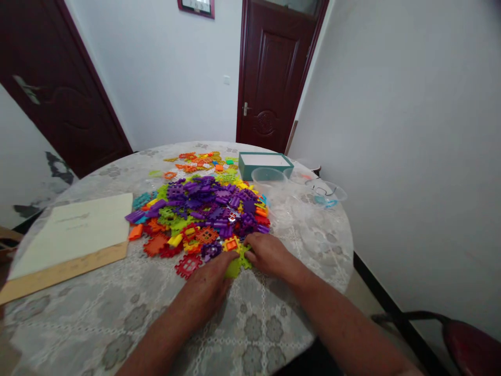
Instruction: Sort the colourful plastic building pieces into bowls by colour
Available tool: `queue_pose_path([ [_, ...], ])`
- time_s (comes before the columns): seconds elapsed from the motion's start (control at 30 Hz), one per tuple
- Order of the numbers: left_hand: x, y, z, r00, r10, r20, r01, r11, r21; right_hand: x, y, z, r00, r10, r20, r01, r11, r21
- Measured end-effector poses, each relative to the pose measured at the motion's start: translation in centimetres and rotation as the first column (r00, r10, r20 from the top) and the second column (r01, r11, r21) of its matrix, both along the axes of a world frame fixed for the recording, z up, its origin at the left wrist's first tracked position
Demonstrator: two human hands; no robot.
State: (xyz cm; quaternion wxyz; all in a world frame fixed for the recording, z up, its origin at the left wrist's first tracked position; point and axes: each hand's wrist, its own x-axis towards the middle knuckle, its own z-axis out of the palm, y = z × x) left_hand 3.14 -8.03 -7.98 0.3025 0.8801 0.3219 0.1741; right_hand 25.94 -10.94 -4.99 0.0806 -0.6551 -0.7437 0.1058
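Note:
A heap of plastic interlocking tiles (203, 206), mostly purple with orange, red, yellow and lime ones, covers the middle of a round table (274, 324). At the heap's near edge my left hand (209, 284) and my right hand (270, 256) meet over lime-green tiles (238, 263). Both hands have their fingers curled onto these green pieces, the left from the near side and the right from the right. An orange-and-yellow tile (231, 243) lies just beyond my fingertips. A red tile (188, 265) lies to the left of my left hand.
A pale board on a wooden sheet (70, 235) lies at the left. A teal box (265, 164) and clear plastic bowls (270, 180) stand at the far right of the table. A red chair seat (469, 339) is at lower right. Two dark doors are behind.

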Motion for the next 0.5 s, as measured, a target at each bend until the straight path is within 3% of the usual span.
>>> queue_pose_path([
  [0.2, -0.1, 0.4, -1.0, 0.998, 0.022, 0.056, -0.025, 0.998, 0.053, -1.5, -0.5, 0.1, 0.984, -0.117, 0.132, 0.11, 0.992, 0.056],
  [0.5, -0.4, 0.9, -1.1, 0.997, 0.07, 0.042, -0.073, 0.994, 0.078, -1.7, -0.2, -0.2, 0.99, -0.04, 0.137, 0.033, 0.998, 0.048],
])
